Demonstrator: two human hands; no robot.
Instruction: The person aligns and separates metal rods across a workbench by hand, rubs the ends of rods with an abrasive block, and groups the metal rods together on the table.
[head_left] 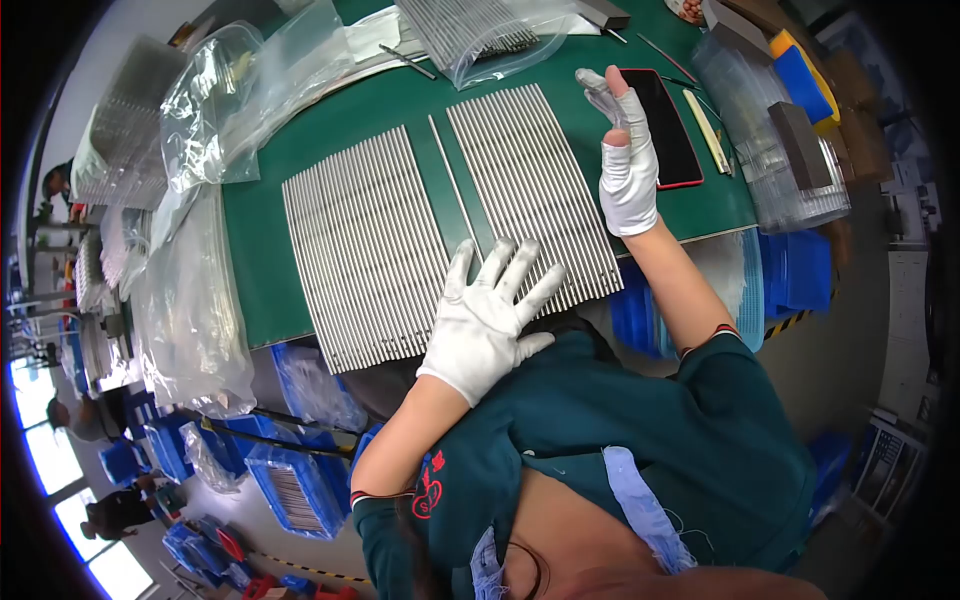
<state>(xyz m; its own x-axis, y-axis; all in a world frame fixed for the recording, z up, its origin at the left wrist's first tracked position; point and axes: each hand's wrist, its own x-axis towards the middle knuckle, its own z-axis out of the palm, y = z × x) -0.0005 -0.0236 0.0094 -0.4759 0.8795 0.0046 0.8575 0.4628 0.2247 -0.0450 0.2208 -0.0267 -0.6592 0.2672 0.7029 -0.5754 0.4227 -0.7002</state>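
My left hand (pixel 484 325), in a white glove with greyed fingertips, lies flat with fingers spread over the near ends of the metal rods. Under and beside it are a left row of rods (pixel 365 240) and a right row of rods (pixel 535 190), laid side by side. A single metal rod (pixel 452 180) lies in the gap between the rows; its near end reaches my left fingertips. My right hand (pixel 630 160) is open to the right of the rows, its glove leaving two fingertips bare. It partly covers a dark red-edged tablet-like panel (pixel 665 130).
More rods in a plastic bag (pixel 470 40) lie at the back of the green table (pixel 270 240). Clear plastic bags (pixel 190 290) cover its left edge. At right stand clear plastic trays (pixel 770 150) and a blue-yellow container (pixel 805 85). Blue crates (pixel 290 490) stand on the floor.
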